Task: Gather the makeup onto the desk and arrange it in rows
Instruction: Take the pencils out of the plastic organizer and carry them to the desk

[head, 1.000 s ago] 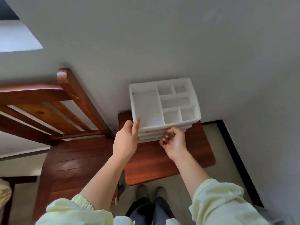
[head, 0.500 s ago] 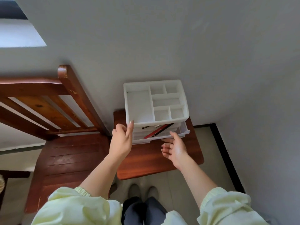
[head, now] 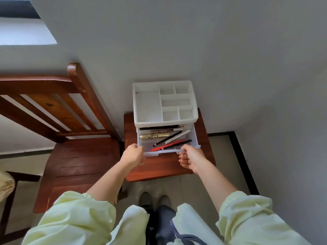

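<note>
Wooden chair (head: 79,165) beside small wooden stool (head: 159,167); grey wall (head: 194,41) behind.

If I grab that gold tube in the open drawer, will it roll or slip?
Probably rolls: the gold tube looks round and lies loose on the flat floor of the clear drawer. Likely a bit slippery, since its surface is shiny. Probably stiff and light, given its slim shape.

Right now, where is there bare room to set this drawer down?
The chair seat, left of the stool, is bare. So is the stool's front strip, in front of the drawer, partly under the left hand and right hand. The organizer's top compartments look bare too. The drawer is crowded with pencils and a gold tube.
</note>
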{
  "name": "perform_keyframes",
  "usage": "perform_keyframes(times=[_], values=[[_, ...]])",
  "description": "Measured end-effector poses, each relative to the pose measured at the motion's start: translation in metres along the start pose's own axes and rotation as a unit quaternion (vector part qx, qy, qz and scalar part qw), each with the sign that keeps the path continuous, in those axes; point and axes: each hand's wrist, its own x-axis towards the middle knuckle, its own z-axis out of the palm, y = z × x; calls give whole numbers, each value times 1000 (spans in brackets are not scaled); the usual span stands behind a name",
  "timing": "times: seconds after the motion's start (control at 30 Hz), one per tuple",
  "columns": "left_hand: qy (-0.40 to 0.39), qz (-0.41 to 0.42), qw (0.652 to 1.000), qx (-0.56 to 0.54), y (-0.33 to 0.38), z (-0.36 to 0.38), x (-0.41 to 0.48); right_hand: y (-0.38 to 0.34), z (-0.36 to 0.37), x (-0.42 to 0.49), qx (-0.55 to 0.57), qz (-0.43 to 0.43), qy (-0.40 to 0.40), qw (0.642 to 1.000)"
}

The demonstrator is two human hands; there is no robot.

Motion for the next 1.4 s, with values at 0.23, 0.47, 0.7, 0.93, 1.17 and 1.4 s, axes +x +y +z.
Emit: perform_keyframes(times=[0.23,0.47,0.7,0.93,1.17,1.4], values=[[49,18,997,55,-12,3,-7,3,-12,-1,-111,-16,2,994],[231,354,882,207,-2,-10,-10,-16,-46,1,-309,-189,99,927],[61,399,829,386,32,11,9,-44,-19,9,-585,-373,-2,720],[38,376,774,508,35,14,32,-58,7,29,-719,-388,-3,576],[39,357,731,580,35,18,40,-59,9,35,-756,-408,1,512],[21,331,713,617,49,25,41,-71,13,34,-815,-402,-43,415]])
